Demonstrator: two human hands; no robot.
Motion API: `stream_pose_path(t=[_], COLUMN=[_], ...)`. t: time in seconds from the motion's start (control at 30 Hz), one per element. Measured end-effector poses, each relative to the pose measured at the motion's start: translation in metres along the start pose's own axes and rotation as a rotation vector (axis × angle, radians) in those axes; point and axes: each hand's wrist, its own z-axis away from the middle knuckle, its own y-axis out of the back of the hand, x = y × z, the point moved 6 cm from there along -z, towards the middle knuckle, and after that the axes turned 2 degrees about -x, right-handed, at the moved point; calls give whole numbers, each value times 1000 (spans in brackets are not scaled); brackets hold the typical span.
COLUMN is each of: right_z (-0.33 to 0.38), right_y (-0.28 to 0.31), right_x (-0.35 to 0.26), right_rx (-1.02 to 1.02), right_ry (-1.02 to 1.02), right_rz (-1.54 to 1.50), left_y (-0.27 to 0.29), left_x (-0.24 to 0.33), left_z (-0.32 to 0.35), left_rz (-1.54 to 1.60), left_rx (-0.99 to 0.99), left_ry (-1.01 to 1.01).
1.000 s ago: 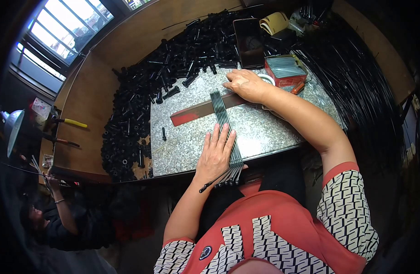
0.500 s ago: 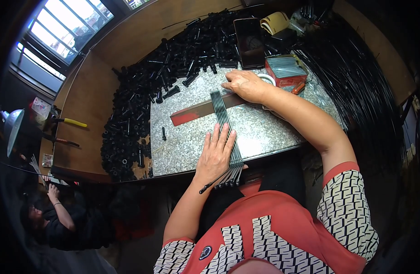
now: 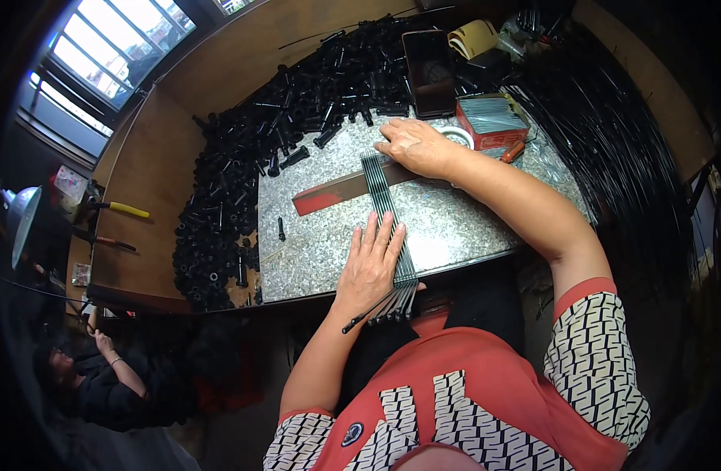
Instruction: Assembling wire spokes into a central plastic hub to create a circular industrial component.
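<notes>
A row of thin dark rods (image 3: 382,206) lies side by side over a flat metal bar (image 3: 329,196) with a reddish end. Across the lower part of the rods my left hand (image 3: 368,263) lies flat, its fingers stretched out. The rods' near ends, with black tips (image 3: 396,310), fan out past the board's front edge. My right hand (image 3: 415,147) is at the rods' far ends, over the right part of the bar. Its fingers are curled together, and anything within them is hidden. All of this rests on a speckled grey board (image 3: 470,220).
Black tubular parts (image 3: 219,180) are heaped left and behind. A phone (image 3: 429,74), a red box of thin pieces (image 3: 492,129), a white ring-shaped object (image 3: 459,137) and an orange-handled tool (image 3: 514,151) stand beyond my right hand. Black rods (image 3: 627,125) fill the right. Another person (image 3: 113,377) sits lower left.
My right hand has shifted slightly left toward the rods' far ends. My left hand stays still on the rods. The other person's hands have moved a little.
</notes>
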Motion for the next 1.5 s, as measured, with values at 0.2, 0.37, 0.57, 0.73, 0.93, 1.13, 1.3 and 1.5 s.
stream_pose_path(t=[0.2, 0.37, 0.57, 0.73, 0.93, 1.13, 1.3, 1.5], right_z=[0, 4, 5, 2, 1, 6, 4, 2], right_y=[-4, -4, -3, 2, 6, 1, 2, -5], right_x=[2, 6, 7, 3, -2, 0, 0, 0], right_rx=[22, 1, -4, 10, 43, -23, -46, -64], right_ry=[-59, -48, -43, -14, 26, -27, -47, -48], right_rz=[-86, -28, 5, 51, 86, 63, 6, -133], left_y=[0, -2, -2, -4, -5, -12, -8, -11], left_x=[0, -3, -3, -3, -4, -7, -6, -6], left_z=[0, 1, 1, 1, 2, 1, 3, 2], left_rz=[-6, -9, -15, -35, -51, -128, -105, -140], left_rx=[-5, -3, 6, 15, 23, 16, 24, 13], left_ry=[3, 2, -1, -16, -19, -43, -34, -37])
